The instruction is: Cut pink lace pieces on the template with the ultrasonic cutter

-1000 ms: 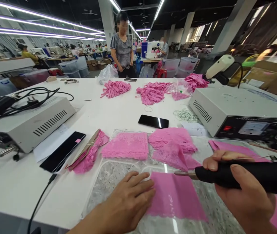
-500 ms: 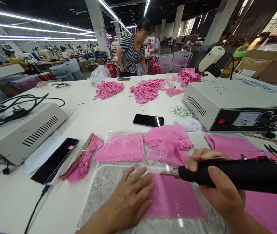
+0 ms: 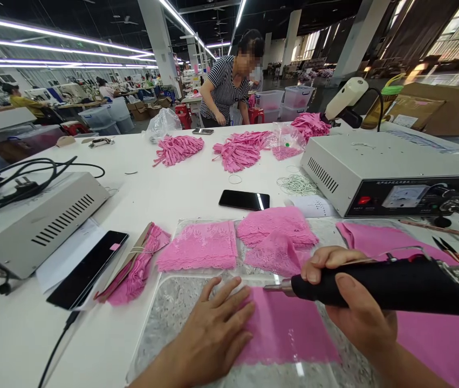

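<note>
A pink fabric piece [image 3: 289,328] lies flat on a clear-covered, marbled grey board [image 3: 168,307]. My left hand [image 3: 217,328] rests with spread fingers on the board and the fabric's left edge. My right hand [image 3: 358,302] is wrapped round a black handheld tool [image 3: 399,284], whose metal tip is at the fabric's upper edge, just right of my left fingers. Beyond them are a stack of pink lace [image 3: 200,245] and a looser lace pile [image 3: 275,229]. More pink fabric [image 3: 435,339] spreads at the right, partly behind my right forearm.
Grey control boxes stand at right [image 3: 395,156] and left [image 3: 51,215]. A black phone [image 3: 244,200] lies beyond the lace, a tablet [image 3: 87,269] at left. Pink strip bundles [image 3: 178,150] sit farther back. Pointed scissors [image 3: 450,249] lie at right. A person [image 3: 229,86] leans over the far edge.
The person across the table has shifted right, with one hand now higher near the table edge. The view has moved slightly; my hands and the tool keep nearly the same places on the fabric.
</note>
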Motion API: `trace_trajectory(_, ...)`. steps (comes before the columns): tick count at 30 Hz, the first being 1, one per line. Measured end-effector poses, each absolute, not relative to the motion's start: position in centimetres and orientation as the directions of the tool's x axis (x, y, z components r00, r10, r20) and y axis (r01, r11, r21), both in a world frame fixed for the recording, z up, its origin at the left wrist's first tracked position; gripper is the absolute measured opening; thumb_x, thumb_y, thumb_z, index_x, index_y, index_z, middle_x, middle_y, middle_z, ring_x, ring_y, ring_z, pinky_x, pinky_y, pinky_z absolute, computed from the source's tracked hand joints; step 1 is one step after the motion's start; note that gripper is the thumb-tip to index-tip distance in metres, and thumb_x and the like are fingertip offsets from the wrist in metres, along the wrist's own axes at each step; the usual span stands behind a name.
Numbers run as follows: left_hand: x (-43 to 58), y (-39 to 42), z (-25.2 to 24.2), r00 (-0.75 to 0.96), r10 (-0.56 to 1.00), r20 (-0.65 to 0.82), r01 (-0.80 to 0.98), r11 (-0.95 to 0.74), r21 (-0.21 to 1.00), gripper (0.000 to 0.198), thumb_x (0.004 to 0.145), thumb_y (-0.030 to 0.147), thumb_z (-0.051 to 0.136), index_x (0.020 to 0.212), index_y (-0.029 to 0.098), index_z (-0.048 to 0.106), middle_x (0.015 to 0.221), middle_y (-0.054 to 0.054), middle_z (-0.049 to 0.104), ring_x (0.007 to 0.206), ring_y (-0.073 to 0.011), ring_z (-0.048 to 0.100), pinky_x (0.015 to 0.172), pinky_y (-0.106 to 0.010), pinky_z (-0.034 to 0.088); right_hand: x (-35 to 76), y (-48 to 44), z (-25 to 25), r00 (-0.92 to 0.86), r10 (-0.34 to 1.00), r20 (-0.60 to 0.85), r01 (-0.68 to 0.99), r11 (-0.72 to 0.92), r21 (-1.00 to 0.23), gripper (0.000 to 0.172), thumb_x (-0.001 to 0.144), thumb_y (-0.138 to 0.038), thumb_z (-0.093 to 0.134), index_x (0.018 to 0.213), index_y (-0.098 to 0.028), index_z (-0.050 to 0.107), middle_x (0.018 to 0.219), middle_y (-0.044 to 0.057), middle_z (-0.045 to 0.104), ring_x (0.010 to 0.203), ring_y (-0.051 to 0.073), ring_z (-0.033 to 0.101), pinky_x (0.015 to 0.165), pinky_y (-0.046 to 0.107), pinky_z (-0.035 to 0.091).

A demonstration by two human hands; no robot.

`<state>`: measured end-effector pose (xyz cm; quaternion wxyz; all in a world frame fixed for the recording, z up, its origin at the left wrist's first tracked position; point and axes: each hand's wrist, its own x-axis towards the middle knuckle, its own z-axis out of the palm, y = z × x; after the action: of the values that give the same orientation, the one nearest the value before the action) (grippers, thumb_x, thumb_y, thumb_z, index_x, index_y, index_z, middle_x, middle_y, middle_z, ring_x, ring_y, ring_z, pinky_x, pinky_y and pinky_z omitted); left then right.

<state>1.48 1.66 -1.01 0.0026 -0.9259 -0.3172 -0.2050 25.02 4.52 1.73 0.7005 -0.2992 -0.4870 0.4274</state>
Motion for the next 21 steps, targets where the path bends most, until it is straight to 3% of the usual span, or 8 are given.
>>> trace_trajectory(10,1.4,1.6,-1.0,0.724,0.581,0.373,0.588,-0.802,0.106,0.026,0.097,0.022,0.047,0.119,0.016,0.06,0.127,-0.007,0.064,0.127,-0.0278,0.051,0.107,-0.05,0.037,27.5,4.7,2.5,0.279,0.886,0.371,-0.346,0.453,-0.821,0.013,0.076,-0.033,0.07,0.078,-0.021,0.067,0.077,0.001,0.055,0.056,0.011,0.053,0.054,0.029,0.054)
trace_trajectory(21,1.2,1.7,-1.2,0.743,0.573,0.347,0.579,-0.81,0.098,0.031,0.092,0.018,0.052,0.122,0.016,0.059,0.128,-0.011,0.063,0.13,-0.0279,0.048,0.109,-0.051,0.037,27.0,4.7,2.3,0.223,0.886,0.407,-0.305,0.46,-0.834,0.009,0.08,-0.032,0.068,0.081,-0.023,0.068,0.075,0.002,0.057,0.057,0.015,0.058,0.053,0.032,0.054)
